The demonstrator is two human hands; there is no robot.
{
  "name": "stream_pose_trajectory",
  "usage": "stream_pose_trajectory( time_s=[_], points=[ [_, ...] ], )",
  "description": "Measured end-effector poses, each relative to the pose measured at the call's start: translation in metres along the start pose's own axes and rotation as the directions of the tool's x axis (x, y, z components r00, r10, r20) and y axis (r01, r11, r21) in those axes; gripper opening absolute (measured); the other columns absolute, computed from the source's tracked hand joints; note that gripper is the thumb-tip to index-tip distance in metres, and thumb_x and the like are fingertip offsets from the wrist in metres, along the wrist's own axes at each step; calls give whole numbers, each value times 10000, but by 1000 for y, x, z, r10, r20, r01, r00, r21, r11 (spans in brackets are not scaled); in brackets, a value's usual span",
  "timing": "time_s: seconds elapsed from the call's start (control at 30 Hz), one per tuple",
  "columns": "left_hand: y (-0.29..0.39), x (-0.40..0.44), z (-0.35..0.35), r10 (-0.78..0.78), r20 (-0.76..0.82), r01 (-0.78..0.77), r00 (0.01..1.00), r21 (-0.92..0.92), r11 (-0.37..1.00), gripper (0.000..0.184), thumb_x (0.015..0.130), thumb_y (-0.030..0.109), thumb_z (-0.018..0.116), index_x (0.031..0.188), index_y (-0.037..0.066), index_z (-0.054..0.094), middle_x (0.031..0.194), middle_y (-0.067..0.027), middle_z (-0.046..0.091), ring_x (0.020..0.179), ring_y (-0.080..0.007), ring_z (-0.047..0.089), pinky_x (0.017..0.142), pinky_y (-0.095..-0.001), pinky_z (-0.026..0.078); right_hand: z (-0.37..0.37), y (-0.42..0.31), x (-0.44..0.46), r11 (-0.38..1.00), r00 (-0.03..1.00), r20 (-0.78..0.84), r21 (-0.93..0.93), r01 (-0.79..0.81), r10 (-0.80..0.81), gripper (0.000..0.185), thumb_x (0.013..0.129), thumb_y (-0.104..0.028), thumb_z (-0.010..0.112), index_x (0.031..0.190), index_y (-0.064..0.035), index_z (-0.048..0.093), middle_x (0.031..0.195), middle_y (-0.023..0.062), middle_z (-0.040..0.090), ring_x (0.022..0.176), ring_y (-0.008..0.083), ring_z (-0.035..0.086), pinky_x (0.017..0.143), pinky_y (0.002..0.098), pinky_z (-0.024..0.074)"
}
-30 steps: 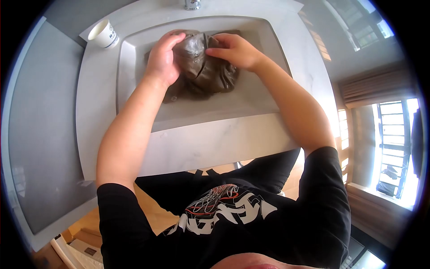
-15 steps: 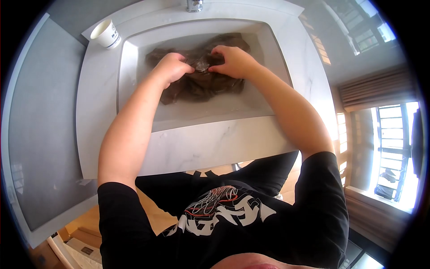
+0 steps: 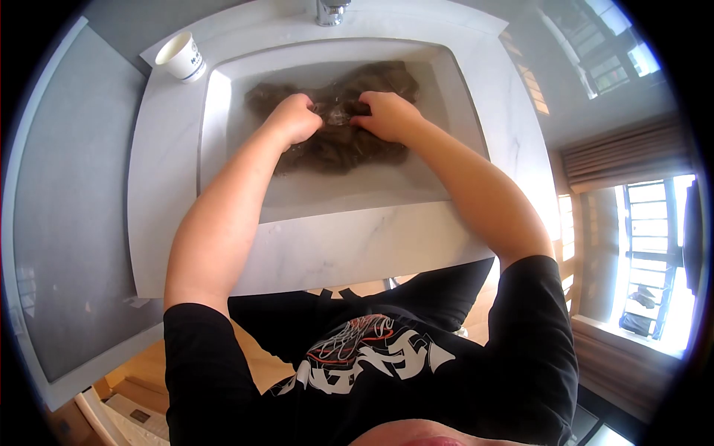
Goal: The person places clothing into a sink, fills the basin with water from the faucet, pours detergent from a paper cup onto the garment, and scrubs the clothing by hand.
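A dark brown cloth garment (image 3: pixel 338 152) lies spread and soaked in the water of a white sink (image 3: pixel 320 204). What kind of garment it is cannot be made out. My left hand (image 3: pixel 296 119) is closed on its left-middle part, fingers curled into the wet fabric. Opposite it, my right hand (image 3: pixel 387 117) pinches the cloth on the right, a short gap from the left. Between the two hands the water ripples and glints. Fingertips of both hands are partly hidden by cloth and water.
A chrome faucet (image 3: pixel 331 11) stands at the sink's back edge. On the counter's back left corner is a white paper cup (image 3: pixel 181 58) with printing. The marble-look counter (image 3: pixel 357 241) surrounds the basin, and a grey panel (image 3: pixel 74 201) rises on the left.
Both hands sit slightly lower in the view, along with the sink and cup. My fingers have curled further into the cloth, and the water between them has shifted.
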State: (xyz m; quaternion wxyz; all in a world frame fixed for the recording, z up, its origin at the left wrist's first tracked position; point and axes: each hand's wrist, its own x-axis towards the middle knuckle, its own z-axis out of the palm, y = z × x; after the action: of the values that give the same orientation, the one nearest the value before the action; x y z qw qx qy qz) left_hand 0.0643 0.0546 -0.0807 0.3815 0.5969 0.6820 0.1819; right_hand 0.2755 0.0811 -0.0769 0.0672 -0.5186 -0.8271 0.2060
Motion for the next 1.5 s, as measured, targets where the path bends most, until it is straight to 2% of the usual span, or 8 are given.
stream_pose_trajectory(
  time_s=[0.23, 0.4, 0.6, 0.83, 0.97, 1.2, 1.33, 1.5],
  points=[
    [22, -13, -1, -52, -66, -16, 996, -753, 658, 312, 789, 41, 587, 1087, -38, 631, 977, -106, 655, 889, -234, 600, 792, -351, 487, -13, -5, 3, 851, 948, -310, 516, 100, 77, 292, 931, -302, 643, 1016, -27, 596, 885, 164, 632, 835, 240, 599, 773, 365, 481],
    [25, -6, 30, -14, 160, 159, 987, -962, 223, 445, 925, 607, 509, 1054, 188, 582, 1063, -12, 612, 964, -184, 571, 756, -409, 447, -19, -64, -31, 838, 898, -355, 378, 394, -262, 332, 946, -363, 569, 933, -34, 614, 807, 237, 656, 764, 439, 632, 683, 489, 501],
    [64, -34, 16, -223, 102, 187, 970, -896, 403, 424, 947, 548, 537, 1035, 138, 595, 1047, -41, 620, 911, -190, 582, 760, -392, 474, -19, -41, -7, 900, 910, -399, 428, 80, 109, 388, 994, -370, 510, 863, -12, 581, 768, 235, 624, 752, 452, 582, 649, 485, 457],
    [40, -24, 14, -99, 21, 40, 995, -981, 188, 345, 919, 451, 650, 974, 114, 598, 866, -22, 611, 814, -186, 591, 755, -360, 482, -16, -51, -23, 628, 498, -471, -169, 759, -728, 238, 860, -199, 683, 722, -82, 528, 652, 110, 574, 595, 326, 579, 533, 428, 455],
    [66, -39, 10, -44, 88, 97, 995, -953, 288, 285, 937, 438, 628, 922, 155, 596, 806, 20, 604, 730, -142, 573, 593, -305, 432, -32, -45, -7, 894, 898, -429, 436, 108, 100, 380, 995, -347, 494, 925, 11, 599, 877, 262, 639, 847, 471, 589, 739, 486, 471],
    [57, -32, 14, 70, -204, -215, 976, -950, 227, 219, 970, 212, 579, 1075, 20, 572, 979, -71, 635, 858, -200, 630, 661, -356, 522, -39, -50, -20, 815, 842, -481, 572, 91, 244, 332, 973, -331, 552, 948, -4, 603, 892, 243, 637, 876, 427, 598, 773, 440, 478],
    [37, -20, 22, 57, -105, -109, 993, -991, 72, 251, 984, 278, 518, 1030, 39, 581, 936, -63, 618, 811, -183, 608, 667, -339, 504, -18, -66, -29, 853, 750, -491, 25, 521, -443, 265, 921, -283, 641, 862, -30, 587, 811, 222, 634, 764, 430, 596, 672, 464, 489],
    [60, -29, 18, -46, -56, -43, 997, -969, 244, 266, 987, 366, 527, 920, 118, 597, 857, -4, 603, 759, -138, 586, 622, -285, 461, -30, -66, -29, 930, 875, -464, 242, 276, -139, 320, 973, -295, 535, 828, -11, 559, 768, 238, 619, 729, 452, 591, 629, 482, 469]
  ],
)
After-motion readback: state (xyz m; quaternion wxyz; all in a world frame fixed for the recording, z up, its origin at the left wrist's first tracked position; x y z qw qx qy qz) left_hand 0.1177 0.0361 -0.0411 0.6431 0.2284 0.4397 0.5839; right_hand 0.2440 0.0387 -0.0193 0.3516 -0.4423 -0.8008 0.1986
